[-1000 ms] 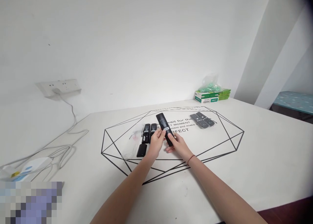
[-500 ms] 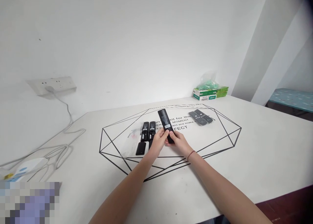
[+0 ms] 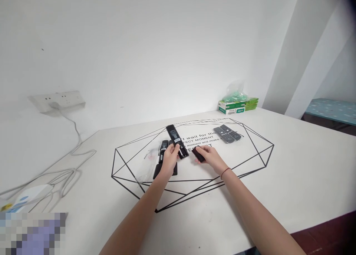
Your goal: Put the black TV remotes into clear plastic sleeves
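Observation:
My left hand (image 3: 170,157) grips a black remote control (image 3: 174,135), back side up, its battery compartment open at the near end. Pinched in my right hand (image 3: 208,155) is a black battery cover (image 3: 198,154), apart from the remote. Partly behind my left hand lie other black remotes (image 3: 164,146) with open compartments and loose covers (image 3: 157,170). To their left is a clear plastic bag (image 3: 147,167). Farther right, two remotes (image 3: 227,133) rest buttons up, side by side on the white table (image 3: 292,166).
Green and white boxes (image 3: 231,105) stand at the back right with a plastic bag (image 3: 236,95) on top. Grey cables (image 3: 72,169) run over the table's left side from a wall socket (image 3: 66,100). A blurred purple object (image 3: 40,234) is at the lower left.
The battery cover has come off the held remote. My left hand has moved left with the remote, and my right hand has moved right with the cover.

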Demonstrator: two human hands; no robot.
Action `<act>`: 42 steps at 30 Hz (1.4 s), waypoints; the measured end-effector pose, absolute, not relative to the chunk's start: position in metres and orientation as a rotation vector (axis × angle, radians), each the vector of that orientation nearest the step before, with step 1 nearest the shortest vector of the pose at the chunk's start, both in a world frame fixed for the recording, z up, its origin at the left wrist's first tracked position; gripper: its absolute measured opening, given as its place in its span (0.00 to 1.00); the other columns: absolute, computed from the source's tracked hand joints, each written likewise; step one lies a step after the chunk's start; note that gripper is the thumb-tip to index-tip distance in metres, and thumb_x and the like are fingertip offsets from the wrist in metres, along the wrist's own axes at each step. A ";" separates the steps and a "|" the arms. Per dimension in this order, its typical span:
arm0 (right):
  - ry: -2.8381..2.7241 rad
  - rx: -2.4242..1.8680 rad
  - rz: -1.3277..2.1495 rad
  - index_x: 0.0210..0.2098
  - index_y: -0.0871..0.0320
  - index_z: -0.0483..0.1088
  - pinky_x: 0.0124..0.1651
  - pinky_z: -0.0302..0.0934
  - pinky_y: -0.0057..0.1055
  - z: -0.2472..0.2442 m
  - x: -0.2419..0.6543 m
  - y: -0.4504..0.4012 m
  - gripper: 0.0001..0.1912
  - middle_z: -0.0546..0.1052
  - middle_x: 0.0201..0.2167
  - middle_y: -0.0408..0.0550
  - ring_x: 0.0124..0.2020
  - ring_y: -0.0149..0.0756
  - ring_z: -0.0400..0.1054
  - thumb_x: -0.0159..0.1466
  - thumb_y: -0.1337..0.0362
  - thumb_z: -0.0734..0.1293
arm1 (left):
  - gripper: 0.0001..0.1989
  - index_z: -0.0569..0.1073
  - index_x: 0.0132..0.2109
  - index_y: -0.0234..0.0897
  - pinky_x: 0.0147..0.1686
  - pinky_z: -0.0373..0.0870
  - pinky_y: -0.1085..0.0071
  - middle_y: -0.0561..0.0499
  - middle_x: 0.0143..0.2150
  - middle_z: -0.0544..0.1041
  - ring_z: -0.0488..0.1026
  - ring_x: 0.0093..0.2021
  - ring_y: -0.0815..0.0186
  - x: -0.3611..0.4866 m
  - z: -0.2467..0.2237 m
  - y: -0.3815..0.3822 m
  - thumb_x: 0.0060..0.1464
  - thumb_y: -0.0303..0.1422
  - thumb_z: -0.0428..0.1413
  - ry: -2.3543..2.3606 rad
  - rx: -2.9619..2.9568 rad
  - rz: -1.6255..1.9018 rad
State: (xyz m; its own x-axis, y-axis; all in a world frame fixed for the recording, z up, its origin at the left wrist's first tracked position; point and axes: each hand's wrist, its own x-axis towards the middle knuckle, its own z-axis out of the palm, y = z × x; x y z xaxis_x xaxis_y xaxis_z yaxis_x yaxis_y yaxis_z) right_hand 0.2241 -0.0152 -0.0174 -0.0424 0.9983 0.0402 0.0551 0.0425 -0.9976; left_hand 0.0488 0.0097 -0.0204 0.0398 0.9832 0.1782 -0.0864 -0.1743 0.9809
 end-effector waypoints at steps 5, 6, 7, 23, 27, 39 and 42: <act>-1.581 -1.704 0.489 0.44 0.56 0.69 0.37 0.59 0.34 -0.034 0.244 -0.005 0.17 0.76 0.31 0.50 0.33 0.41 0.70 0.59 0.54 0.62 | 0.23 0.68 0.53 0.36 0.35 0.65 0.69 0.48 0.31 0.76 0.72 0.32 0.62 0.049 -0.028 0.001 0.52 0.41 0.53 1.385 1.626 1.016; -1.626 -1.758 0.438 0.44 0.57 0.68 0.36 0.58 0.33 -0.038 0.245 -0.004 0.17 0.76 0.32 0.51 0.33 0.41 0.70 0.60 0.54 0.61 | 0.23 0.67 0.54 0.36 0.35 0.65 0.68 0.48 0.31 0.76 0.72 0.32 0.62 0.052 -0.029 -0.002 0.52 0.40 0.52 1.458 1.727 0.963; -1.659 -1.794 0.394 0.43 0.58 0.68 0.36 0.57 0.33 -0.041 0.246 -0.002 0.16 0.76 0.32 0.52 0.34 0.42 0.69 0.61 0.55 0.60 | 0.22 0.67 0.54 0.37 0.36 0.64 0.68 0.48 0.31 0.76 0.72 0.32 0.61 0.054 -0.030 -0.005 0.53 0.40 0.51 1.518 1.843 0.908; -1.898 -1.689 0.341 0.40 0.60 0.68 0.44 0.57 0.35 -0.038 0.245 -0.011 0.21 0.72 0.41 0.55 0.42 0.43 0.65 0.55 0.51 0.66 | 0.07 0.70 0.38 0.42 0.29 0.58 0.72 0.52 0.38 0.74 0.70 0.34 0.64 0.050 -0.005 -0.043 0.54 0.38 0.51 1.532 2.591 0.238; -1.995 -1.584 0.437 0.41 0.59 0.70 0.46 0.57 0.33 -0.031 0.240 -0.018 0.20 0.73 0.43 0.54 0.44 0.42 0.65 0.53 0.55 0.69 | 0.06 0.70 0.38 0.41 0.30 0.58 0.72 0.50 0.37 0.74 0.71 0.36 0.64 0.051 -0.008 -0.036 0.56 0.36 0.50 1.701 2.594 0.245; -2.204 -1.335 0.494 0.46 0.57 0.70 0.50 0.57 0.35 -0.030 0.228 -0.026 0.21 0.71 0.46 0.53 0.47 0.42 0.64 0.52 0.65 0.67 | 0.09 0.70 0.40 0.37 0.34 0.60 0.69 0.46 0.40 0.73 0.70 0.38 0.62 0.053 -0.023 -0.011 0.59 0.35 0.47 1.934 2.670 0.304; -2.236 -1.273 0.536 0.46 0.55 0.71 0.50 0.57 0.35 -0.030 0.227 -0.028 0.22 0.71 0.46 0.52 0.47 0.42 0.64 0.51 0.64 0.68 | 0.09 0.70 0.40 0.37 0.35 0.60 0.69 0.46 0.39 0.73 0.70 0.39 0.62 0.053 -0.024 -0.009 0.59 0.35 0.47 1.949 2.651 0.306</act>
State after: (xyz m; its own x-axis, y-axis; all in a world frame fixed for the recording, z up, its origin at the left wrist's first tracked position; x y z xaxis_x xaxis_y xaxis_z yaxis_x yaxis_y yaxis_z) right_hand 0.2271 -0.0276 -0.0298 -0.4325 0.8711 0.2327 0.6709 0.4833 -0.5625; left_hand 0.0525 -0.0087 -0.0237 0.2920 0.9249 0.2435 0.9550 -0.2957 -0.0221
